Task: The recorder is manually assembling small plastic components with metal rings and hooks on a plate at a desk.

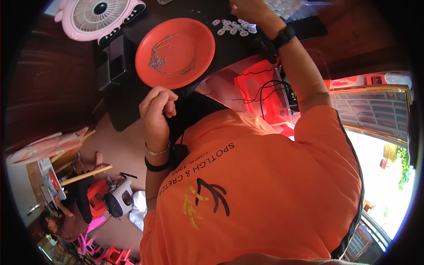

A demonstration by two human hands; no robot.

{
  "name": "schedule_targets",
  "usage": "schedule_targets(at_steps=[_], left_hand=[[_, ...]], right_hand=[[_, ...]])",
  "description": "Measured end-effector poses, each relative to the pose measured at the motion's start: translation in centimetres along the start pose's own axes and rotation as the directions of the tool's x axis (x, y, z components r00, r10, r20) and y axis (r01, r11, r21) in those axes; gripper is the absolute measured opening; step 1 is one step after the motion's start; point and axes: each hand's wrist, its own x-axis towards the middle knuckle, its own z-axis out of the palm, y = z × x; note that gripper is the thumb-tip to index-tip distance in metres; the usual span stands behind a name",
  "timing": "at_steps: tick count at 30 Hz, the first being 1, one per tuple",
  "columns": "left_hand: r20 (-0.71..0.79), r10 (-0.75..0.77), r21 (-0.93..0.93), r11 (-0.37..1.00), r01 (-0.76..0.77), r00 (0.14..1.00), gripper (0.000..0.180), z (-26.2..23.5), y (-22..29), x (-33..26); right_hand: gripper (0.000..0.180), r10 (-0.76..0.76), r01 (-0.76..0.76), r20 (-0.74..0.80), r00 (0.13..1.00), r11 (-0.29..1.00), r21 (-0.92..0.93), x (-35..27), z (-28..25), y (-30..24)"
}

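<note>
My left hand (157, 108) is closed, its fingers curled inward just below the near rim of an orange round plate (196, 53). Whether anything small sits inside those fingers is hidden. In the plate lies a loose scatter of small thin grey metal pieces (157, 62). My right hand (251, 11) reaches to the far edge of the view, where its fingers are partly cut off. Below it, small white oval pieces with holes (232, 28) are spread on the dark table (126, 106). More whitish pieces (285, 8) lie heaped to its right.
A pink fan (100, 9) stands at the far left of the table, with a black box-like object (115, 62) near it. Beneath the table are a red container (254, 86) and black cables (265, 95). Another person (73, 223) is at lower left, near stools (117, 255).
</note>
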Motion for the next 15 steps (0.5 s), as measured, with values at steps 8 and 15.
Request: schedule_targets(at_steps=[8,15], left_hand=[[0.052,-0.012,0.101,0.995,0.007,0.999,0.027,-0.4,-0.3,0.1],[0.111,-0.002,0.023,1.0,-0.001,0.994,0.037,0.4,-0.6,0.4]], right_hand=[[0.018,-0.035,-0.01,0.076,0.996,0.852,0.523,-3.4,-6.5,-7.0],[0.011,-0.453,0.404,-0.181,0.873,0.465,0.788,-9.0,-4.6,-15.1]])
